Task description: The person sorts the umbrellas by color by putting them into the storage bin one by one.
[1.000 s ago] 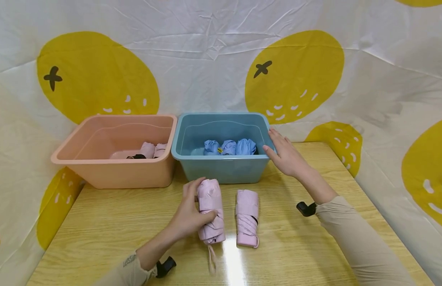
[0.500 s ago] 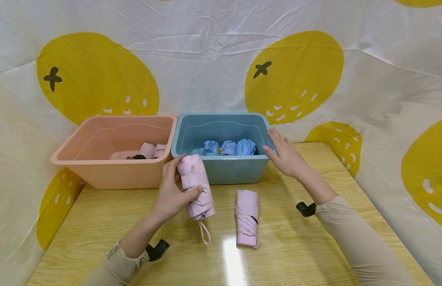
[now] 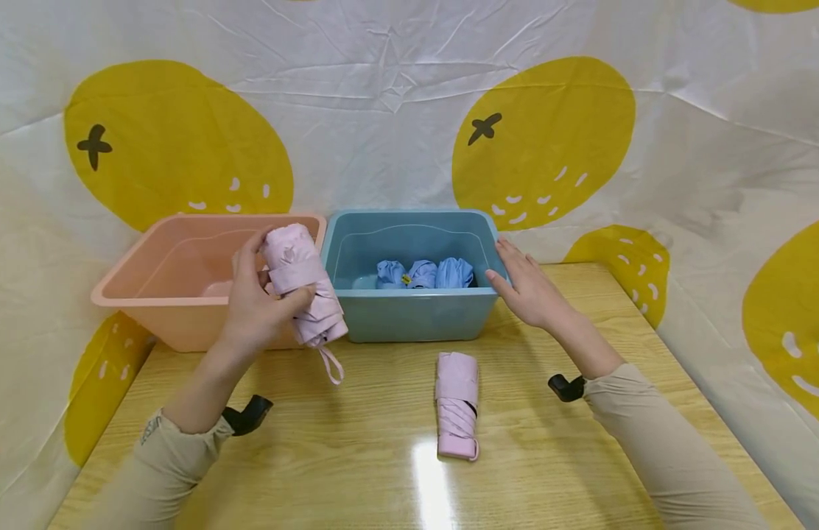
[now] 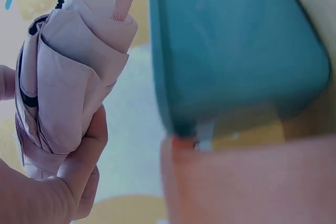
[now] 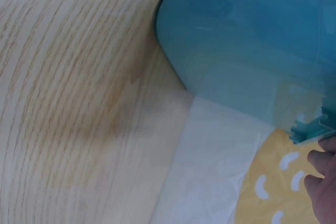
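Observation:
My left hand [image 3: 255,303] grips a folded pink umbrella [image 3: 307,287], thumb on one side and fingers on the other. The umbrella is raised and tilted, overlapping the right part of the pink bin [image 3: 177,322] in the head view, its wrist loop dangling. In the left wrist view the umbrella's handle end [image 4: 102,11] points up beside the teal bin [image 4: 231,45]. My right hand [image 3: 530,285] rests with extended fingers on the right rim of the teal bin [image 3: 416,318]. A second folded pink umbrella [image 3: 457,405] lies on the table in front of that bin.
Several rolled blue umbrellas [image 3: 421,274] sit inside the teal bin. Both bins stand side by side at the back of the wooden table [image 3: 356,464], against a white curtain [image 3: 376,147] with yellow fruit prints. My held umbrella and left hand hide the pink bin's contents.
My left hand has lifted the pink umbrella off the table and carried it left and away from me, to the pink bin. My right hand has stayed on the teal rim.

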The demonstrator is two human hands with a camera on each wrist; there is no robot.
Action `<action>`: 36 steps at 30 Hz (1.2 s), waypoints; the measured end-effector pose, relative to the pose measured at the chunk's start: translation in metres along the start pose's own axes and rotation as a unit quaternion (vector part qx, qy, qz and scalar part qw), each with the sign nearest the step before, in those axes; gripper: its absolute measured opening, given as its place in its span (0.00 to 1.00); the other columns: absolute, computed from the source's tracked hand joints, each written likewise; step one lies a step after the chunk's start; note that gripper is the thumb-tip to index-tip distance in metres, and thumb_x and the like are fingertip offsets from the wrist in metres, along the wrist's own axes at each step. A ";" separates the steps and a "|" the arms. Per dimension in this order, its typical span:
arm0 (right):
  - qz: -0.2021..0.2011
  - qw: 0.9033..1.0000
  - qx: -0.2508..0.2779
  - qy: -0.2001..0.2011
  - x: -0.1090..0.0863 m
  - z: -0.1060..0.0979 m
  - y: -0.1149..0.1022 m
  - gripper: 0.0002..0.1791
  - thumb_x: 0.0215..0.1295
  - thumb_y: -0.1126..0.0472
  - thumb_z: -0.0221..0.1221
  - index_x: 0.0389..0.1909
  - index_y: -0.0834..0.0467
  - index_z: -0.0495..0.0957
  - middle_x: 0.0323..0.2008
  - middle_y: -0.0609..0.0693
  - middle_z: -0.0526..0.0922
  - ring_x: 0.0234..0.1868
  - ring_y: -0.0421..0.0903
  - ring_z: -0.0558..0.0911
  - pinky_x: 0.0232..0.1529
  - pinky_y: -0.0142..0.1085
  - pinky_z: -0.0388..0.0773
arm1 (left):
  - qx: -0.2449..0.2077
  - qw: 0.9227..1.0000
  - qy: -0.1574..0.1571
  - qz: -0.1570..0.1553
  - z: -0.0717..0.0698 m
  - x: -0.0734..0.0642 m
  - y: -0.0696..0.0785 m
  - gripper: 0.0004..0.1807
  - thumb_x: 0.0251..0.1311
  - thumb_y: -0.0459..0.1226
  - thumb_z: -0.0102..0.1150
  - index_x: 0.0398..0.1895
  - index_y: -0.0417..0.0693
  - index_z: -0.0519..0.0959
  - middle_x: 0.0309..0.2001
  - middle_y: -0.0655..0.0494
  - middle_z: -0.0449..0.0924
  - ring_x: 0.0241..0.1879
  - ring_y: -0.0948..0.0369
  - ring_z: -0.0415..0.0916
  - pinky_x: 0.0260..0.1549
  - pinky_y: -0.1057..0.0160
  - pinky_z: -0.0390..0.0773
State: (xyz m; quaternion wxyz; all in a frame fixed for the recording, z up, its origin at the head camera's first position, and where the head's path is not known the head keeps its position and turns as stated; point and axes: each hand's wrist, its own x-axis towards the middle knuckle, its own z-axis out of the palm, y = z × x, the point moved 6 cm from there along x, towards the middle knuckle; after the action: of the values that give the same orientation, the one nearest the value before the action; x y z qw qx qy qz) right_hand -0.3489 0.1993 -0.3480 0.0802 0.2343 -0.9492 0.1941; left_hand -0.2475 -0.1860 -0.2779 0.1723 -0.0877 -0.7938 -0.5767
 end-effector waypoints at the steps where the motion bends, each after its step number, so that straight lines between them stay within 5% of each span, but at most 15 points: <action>1: -0.001 1.000 0.000 0.001 0.000 0.000 0.000 0.40 0.73 0.38 0.34 0.74 0.60 0.44 0.75 0.54 0.43 0.75 0.50 0.43 0.69 0.57 0.42 | 0.012 1.000 0.010 0.002 -0.006 0.004 0.001 0.49 0.49 0.29 0.65 0.72 0.57 0.50 0.65 0.53 0.47 0.44 0.54 0.68 0.30 0.71 0.79; 12: -0.001 1.000 0.000 0.003 0.000 0.000 0.000 0.40 0.73 0.38 0.35 0.74 0.61 0.45 0.75 0.51 0.42 0.75 0.50 0.43 0.70 0.56 0.41 | 0.106 0.990 0.094 -0.006 -0.069 0.057 0.004 0.50 0.48 0.33 0.66 0.72 0.61 0.48 0.63 0.56 0.47 0.43 0.62 0.62 0.28 0.76 0.76; 19: -0.001 1.000 -0.004 0.004 0.001 0.000 0.000 0.40 0.72 0.38 0.35 0.74 0.60 0.45 0.75 0.50 0.42 0.75 0.49 0.43 0.69 0.57 0.42 | 0.187 0.978 0.082 -0.046 -0.095 0.090 -0.022 0.50 0.48 0.37 0.66 0.72 0.60 0.47 0.65 0.54 0.42 0.56 0.56 0.57 0.51 0.64 0.72; 22: -0.002 1.000 -0.005 0.004 0.001 0.001 0.000 0.40 0.72 0.38 0.35 0.74 0.60 0.45 0.75 0.50 0.42 0.75 0.49 0.43 0.69 0.57 0.42 | 0.225 0.970 0.058 -0.067 -0.102 0.101 -0.042 0.51 0.48 0.40 0.66 0.74 0.55 0.46 0.67 0.49 0.40 0.60 0.49 0.55 0.57 0.52 0.68; 27: -0.006 1.000 -0.001 0.002 0.002 0.002 0.000 0.40 0.72 0.38 0.35 0.74 0.60 0.45 0.75 0.49 0.41 0.75 0.49 0.43 0.69 0.56 0.42 | 0.273 0.958 -0.003 -0.082 -0.109 0.113 -0.078 0.53 0.49 0.40 0.67 0.75 0.46 0.45 0.70 0.36 0.38 0.61 0.36 0.54 0.55 0.37 0.64; 32: -0.009 1.000 -0.001 0.010 0.002 0.001 0.001 0.39 0.73 0.38 0.35 0.74 0.61 0.45 0.75 0.50 0.42 0.75 0.50 0.43 0.69 0.57 0.42 | 0.316 0.942 -0.092 -0.073 -0.108 0.121 -0.104 0.52 0.50 0.37 0.65 0.74 0.40 0.45 0.70 0.28 0.39 0.64 0.30 0.46 0.56 0.31 0.57; 36: -0.008 1.000 -0.001 0.010 0.002 0.001 0.002 0.39 0.73 0.38 0.35 0.74 0.60 0.45 0.75 0.51 0.42 0.75 0.50 0.43 0.69 0.57 0.43 | 0.319 0.932 -0.149 -0.084 -0.107 0.123 -0.118 0.51 0.51 0.35 0.65 0.74 0.38 0.45 0.68 0.26 0.45 0.59 0.32 0.53 0.54 0.32 0.60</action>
State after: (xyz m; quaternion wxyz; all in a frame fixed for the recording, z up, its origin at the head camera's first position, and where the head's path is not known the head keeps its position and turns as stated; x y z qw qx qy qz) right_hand -0.3516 0.1993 -0.3494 0.0912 0.2399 -0.9467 0.1949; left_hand -0.3831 -0.3325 -0.3069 0.0222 -0.0458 -0.9571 -0.2854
